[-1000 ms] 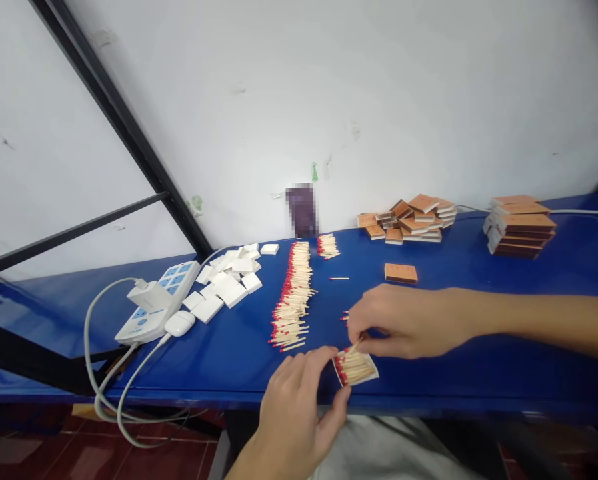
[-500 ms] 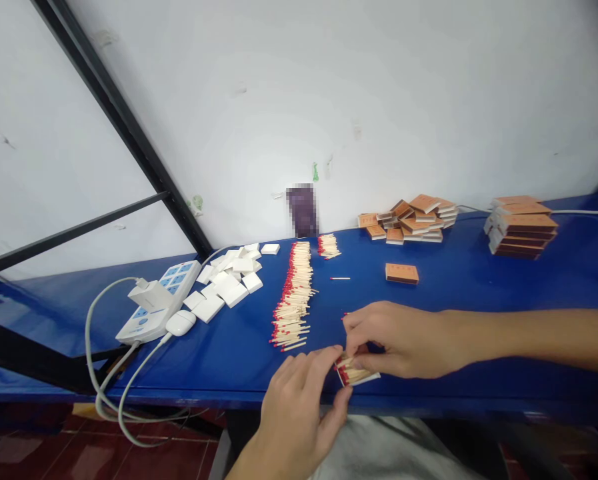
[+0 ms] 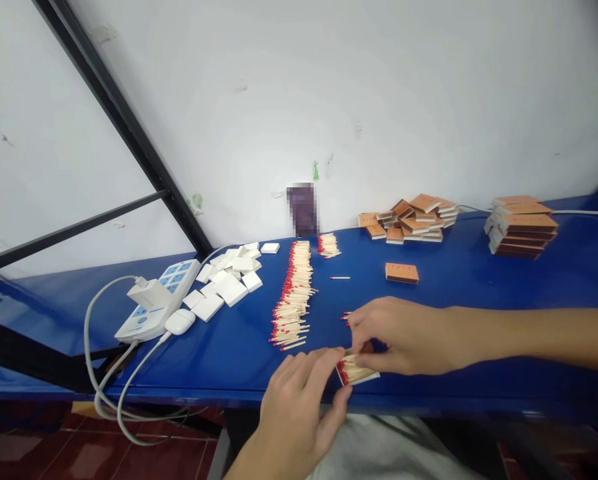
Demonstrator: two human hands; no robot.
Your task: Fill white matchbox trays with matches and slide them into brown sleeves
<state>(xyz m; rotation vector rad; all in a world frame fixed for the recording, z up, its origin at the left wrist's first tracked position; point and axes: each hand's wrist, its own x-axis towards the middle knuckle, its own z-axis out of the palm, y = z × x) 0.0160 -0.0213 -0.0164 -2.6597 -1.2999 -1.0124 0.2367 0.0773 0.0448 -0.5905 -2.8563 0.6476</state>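
Observation:
Near the table's front edge, a small white matchbox tray (image 3: 369, 378) lies tilted, filled with red-tipped matches (image 3: 351, 371). My left hand (image 3: 301, 400) grips the tray's left end between thumb and fingers. Over its far side, my right hand (image 3: 396, 340) has its fingers closed at the matches, its thumb resting on them; the fingertips are partly hidden. A few loose matches (image 3: 346, 318) stick out from behind the right hand. Left of the hands runs a long row of matches (image 3: 297, 287), with a smaller bunch (image 3: 328, 245) behind it and one single match (image 3: 340, 278) nearby.
White trays (image 3: 229, 280) lie piled on the left beside a power strip (image 3: 159, 300) with a charger, cables and a white earbud case (image 3: 180, 322). Orange matchboxes form a loose heap (image 3: 413, 220) and a stack (image 3: 521, 227); one matchbox (image 3: 401, 273) lies apart.
My right hand has shifted slightly up and right, showing more of the loose matches behind it and of the matches in the tray. My left hand keeps its hold.

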